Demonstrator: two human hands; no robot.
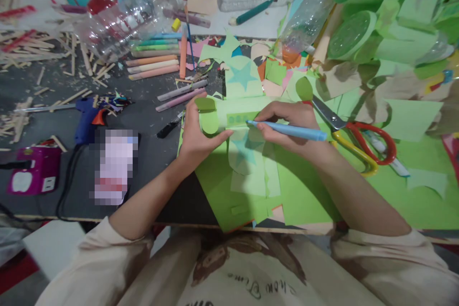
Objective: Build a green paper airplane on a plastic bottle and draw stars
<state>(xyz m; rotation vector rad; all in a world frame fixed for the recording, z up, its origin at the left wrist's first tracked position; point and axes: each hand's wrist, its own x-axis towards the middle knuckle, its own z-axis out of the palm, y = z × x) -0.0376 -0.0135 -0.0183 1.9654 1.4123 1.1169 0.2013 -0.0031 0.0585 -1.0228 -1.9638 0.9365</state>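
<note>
My left hand (197, 134) grips the left end of a light green paper roll (220, 114), thumb below and fingers behind it. Rounded darker green flaps (210, 122) stick out at that end. In my right hand (287, 119) is a light blue marker (294, 130), its tip touching a green strip (236, 118) on the roll. Blue-green dots show in a row along this strip. Pale green paper with a blue star (243, 76) lies behind the roll, and another star (244, 148) shows just in front, partly in shadow.
Red-and-yellow scissors (358, 138) lie right of my right hand. Leftward are a blue glue gun (85, 119), a phone (114, 167), a purple box (34, 169) and a black cutter (170, 125). Several markers (154, 67), plastic bottles (125, 19) and paper scraps lie behind.
</note>
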